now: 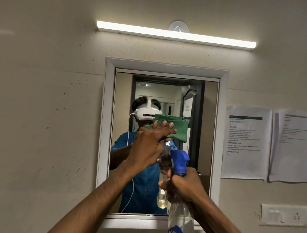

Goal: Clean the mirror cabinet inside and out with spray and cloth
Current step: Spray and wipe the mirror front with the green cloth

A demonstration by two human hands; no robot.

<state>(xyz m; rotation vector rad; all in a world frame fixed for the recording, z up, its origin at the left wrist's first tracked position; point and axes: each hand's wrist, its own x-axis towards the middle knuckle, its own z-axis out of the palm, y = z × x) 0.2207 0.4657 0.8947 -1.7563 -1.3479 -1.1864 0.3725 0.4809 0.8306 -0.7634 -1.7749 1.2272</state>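
Observation:
The mirror cabinet (pixel 106 114) with a white frame hangs on the beige wall, its mirrored door closed. My left hand (pixel 148 144) presses a folded green cloth (pixel 177 130) flat against the middle of the glass, fingers spread over it. My right hand (pixel 183 185) grips the neck of a clear spray bottle (pixel 181 219) with a blue trigger head, held upright in front of the mirror's lower right part. The bottle holds a little yellowish liquid, seen in its reflection. The mirror reflects a person in a blue shirt wearing a white headset.
A lit tube light (pixel 176 34) runs above the cabinet. Two printed paper sheets (pixel 246 142) are stuck to the wall on the right. A white switch plate (pixel 283 216) sits below them. The wall to the left is bare with small dark specks.

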